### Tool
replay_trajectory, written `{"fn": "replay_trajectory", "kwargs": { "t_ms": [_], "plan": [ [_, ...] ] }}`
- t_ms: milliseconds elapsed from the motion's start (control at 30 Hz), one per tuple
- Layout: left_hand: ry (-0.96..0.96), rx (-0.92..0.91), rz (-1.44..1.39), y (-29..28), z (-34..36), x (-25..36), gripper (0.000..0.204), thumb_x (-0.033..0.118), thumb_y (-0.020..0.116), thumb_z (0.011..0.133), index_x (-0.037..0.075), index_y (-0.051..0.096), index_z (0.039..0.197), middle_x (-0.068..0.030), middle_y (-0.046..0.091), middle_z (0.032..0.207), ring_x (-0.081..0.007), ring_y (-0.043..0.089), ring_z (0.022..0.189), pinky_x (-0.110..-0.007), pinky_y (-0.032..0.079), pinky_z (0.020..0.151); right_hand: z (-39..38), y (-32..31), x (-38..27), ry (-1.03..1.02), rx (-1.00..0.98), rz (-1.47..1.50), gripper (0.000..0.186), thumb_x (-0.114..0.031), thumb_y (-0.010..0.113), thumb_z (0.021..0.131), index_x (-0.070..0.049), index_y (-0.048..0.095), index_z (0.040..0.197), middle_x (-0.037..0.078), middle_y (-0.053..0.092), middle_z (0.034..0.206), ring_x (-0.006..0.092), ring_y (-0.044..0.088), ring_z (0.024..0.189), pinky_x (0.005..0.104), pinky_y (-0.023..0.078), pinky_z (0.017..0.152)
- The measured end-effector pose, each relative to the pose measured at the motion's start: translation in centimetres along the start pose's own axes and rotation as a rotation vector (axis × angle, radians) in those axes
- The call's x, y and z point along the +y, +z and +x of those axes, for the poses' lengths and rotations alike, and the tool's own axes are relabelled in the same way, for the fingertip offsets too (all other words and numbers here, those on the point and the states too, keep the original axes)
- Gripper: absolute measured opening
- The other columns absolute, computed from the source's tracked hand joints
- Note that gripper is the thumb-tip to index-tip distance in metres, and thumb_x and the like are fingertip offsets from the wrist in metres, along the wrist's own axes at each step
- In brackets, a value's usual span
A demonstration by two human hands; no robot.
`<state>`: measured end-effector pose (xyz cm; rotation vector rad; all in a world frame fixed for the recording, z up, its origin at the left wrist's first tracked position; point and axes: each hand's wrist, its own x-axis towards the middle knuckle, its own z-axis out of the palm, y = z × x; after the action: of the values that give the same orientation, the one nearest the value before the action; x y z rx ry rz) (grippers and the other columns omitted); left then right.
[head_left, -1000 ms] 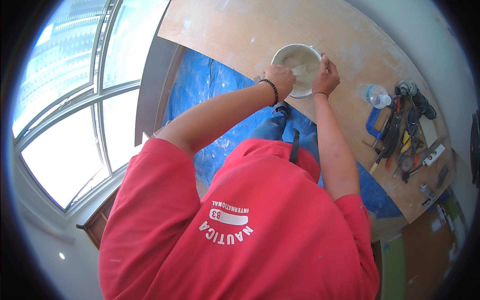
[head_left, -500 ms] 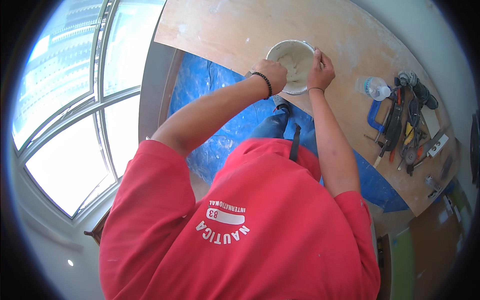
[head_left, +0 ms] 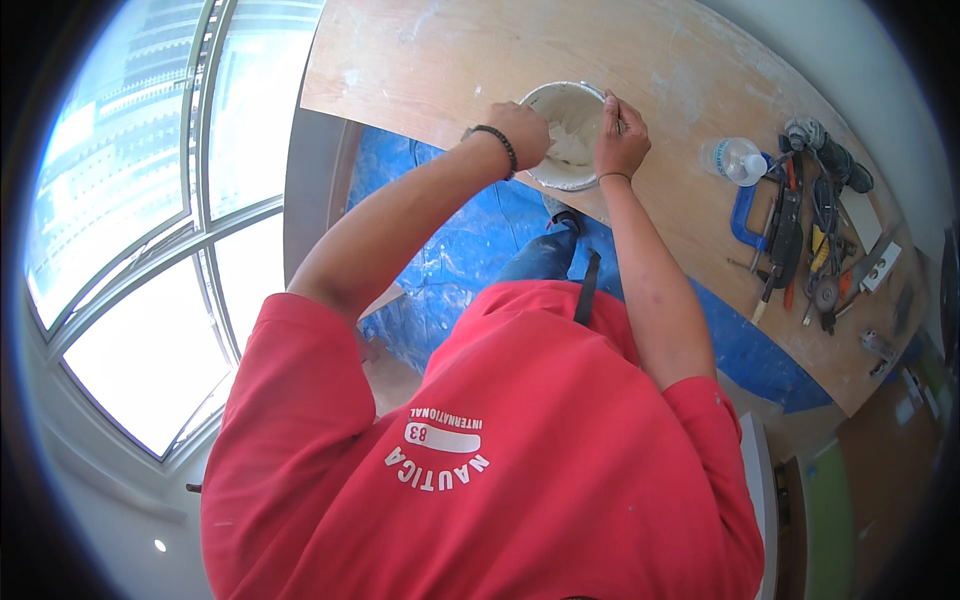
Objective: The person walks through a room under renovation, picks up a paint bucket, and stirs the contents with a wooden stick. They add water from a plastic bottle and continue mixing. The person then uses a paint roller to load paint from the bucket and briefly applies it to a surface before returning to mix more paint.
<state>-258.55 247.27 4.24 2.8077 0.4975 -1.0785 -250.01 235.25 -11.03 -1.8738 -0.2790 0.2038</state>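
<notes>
A white bucket (head_left: 567,180) stands near the front edge of the wooden table, with a pale, creamy paste (head_left: 572,145) inside. My left hand (head_left: 522,133), a beaded bracelet at its wrist, is closed in a fist at the bucket's left rim. Whatever it grips is hidden by the fingers. On the opposite side, my right hand (head_left: 622,145) grips the bucket's rim, thumb up and fingers bent round the outside.
The wooden table (head_left: 420,60) carries a clear plastic bottle (head_left: 735,160), a blue clamp (head_left: 745,225), a power tool (head_left: 830,150), a power strip (head_left: 880,268) and several hand tools at the right. Blue sheeting (head_left: 440,250) covers the floor below. Windows (head_left: 150,330) line the left.
My left fist has shifted slightly left and toward me at the rim. The paste's surface looks different. My right hand stays at the bucket, and the whole view has shifted a little.
</notes>
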Motion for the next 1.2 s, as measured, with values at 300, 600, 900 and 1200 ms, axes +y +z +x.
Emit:
{"fn": "replay_trajectory", "kwargs": {
  "t_ms": [300,600,900,1200],
  "plan": [
    [0.079,0.056,0.333,-1.9,2.5,2.7,0.02,0.02,0.069,0.093,0.005,0.079,0.1,-0.0141,0.078,0.103,-0.0332,0.077,0.096,-0.052,0.06,0.077,-0.1,0.3,-0.5,0.003,0.043,0.01,0.027,-0.035,0.067,0.103,-0.015,0.083,0.105,0.006,0.079,0.105,0.0318,0.07,0.095,0.043,0.055,0.085],
    [-0.042,-0.048,0.383,2.9,3.9,3.0,0.04,0.017,0.07,0.093,0.0,0.07,0.13,-0.0148,0.078,0.105,-0.0333,0.078,0.098,-0.055,0.06,0.071,-0.3,0.1,-0.8,-0.005,0.008,-0.106,0.025,-0.034,0.065,0.105,-0.017,0.084,0.11,0.007,0.079,0.109,0.0313,0.072,0.1,0.0433,0.057,0.086],
    [-0.016,-0.159,0.033,3.6,3.9,1.0,0.03,0.015,0.057,0.092,0.005,0.08,0.111,-0.0186,0.079,0.102,-0.0325,0.079,0.094,-0.045,0.063,0.079,0.0,0.5,-0.9,-0.07,0.036,-0.075,0.027,-0.031,0.062,0.107,-0.014,0.083,0.108,0.006,0.079,0.108,0.0305,0.07,0.102,0.0423,0.054,0.091],
    [-0.33,-0.52,-0.675,2.3,1.4,0.4,0.036,0.029,0.051,0.102,0.012,0.08,0.116,-0.0189,0.072,0.074,-0.0305,0.071,0.057,-0.043,0.06,0.057,0.1,0.2,-0.7,-0.079,-0.006,0.031,0.027,-0.024,0.06,0.106,-0.01,0.082,0.108,0.008,0.079,0.107,0.0303,0.07,0.1,0.0428,0.052,0.09]
  ]
}}
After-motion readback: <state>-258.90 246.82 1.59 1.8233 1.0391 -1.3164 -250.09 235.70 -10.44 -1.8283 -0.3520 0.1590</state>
